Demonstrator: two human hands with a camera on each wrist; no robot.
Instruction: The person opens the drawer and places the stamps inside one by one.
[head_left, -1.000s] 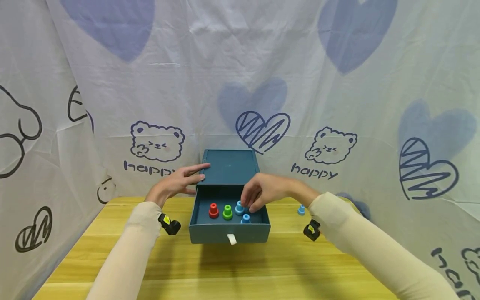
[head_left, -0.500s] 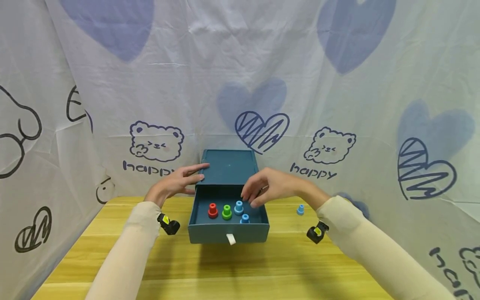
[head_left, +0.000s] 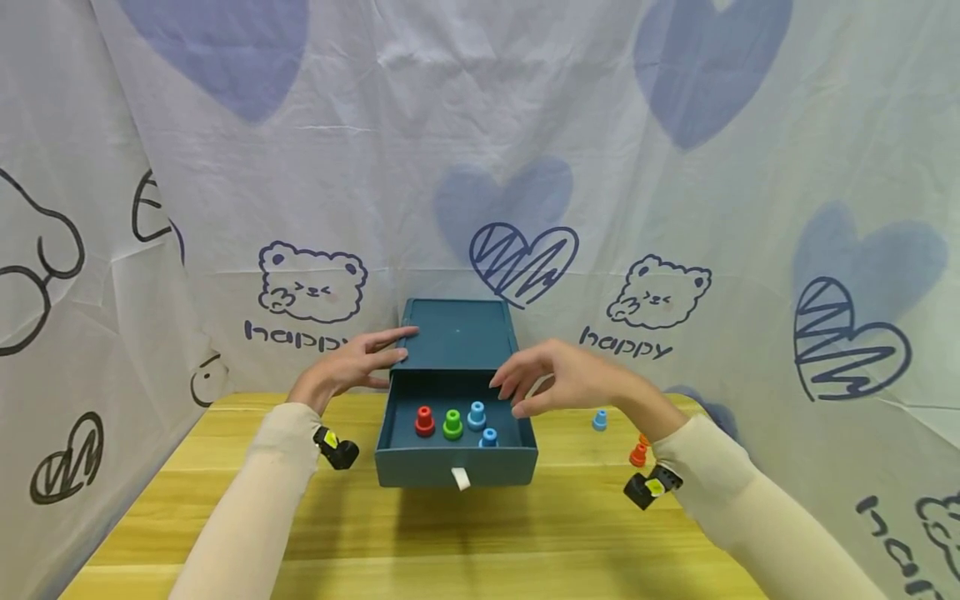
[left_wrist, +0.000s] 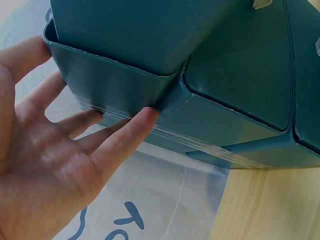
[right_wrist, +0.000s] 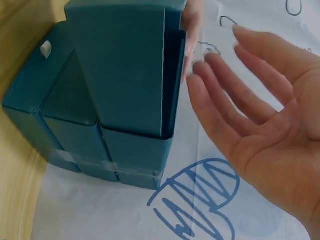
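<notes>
A dark teal drawer unit [head_left: 457, 333] stands on the table with its top drawer [head_left: 420, 468] pulled out. Inside the drawer are small stepped plastic pegs: a red peg [head_left: 424, 422], a green peg [head_left: 452, 425], a light blue peg [head_left: 477, 417] and a blue peg [head_left: 488, 438] partly behind the front wall. My left hand [head_left: 352, 362] rests with spread fingers against the unit's left side and top edge; the left wrist view has its fingertips at the casing [left_wrist: 110, 77]. Over the drawer's right side, my right hand [head_left: 566, 375] holds nothing, its fingers relaxed.
On the table [head_left: 600, 533], right of the unit, stand another blue peg [head_left: 600, 419] and a red-orange peg [head_left: 637, 455], with an orange one beside it partly behind my right wrist. A white pull tab [head_left: 461, 477] hangs from the drawer front. A printed cloth [head_left: 420, 167] hangs behind.
My right hand has drawn back rightward from the light blue peg, its fingers loosening. Red-orange pegs now show beside my right wrist. The left hand stays put.
</notes>
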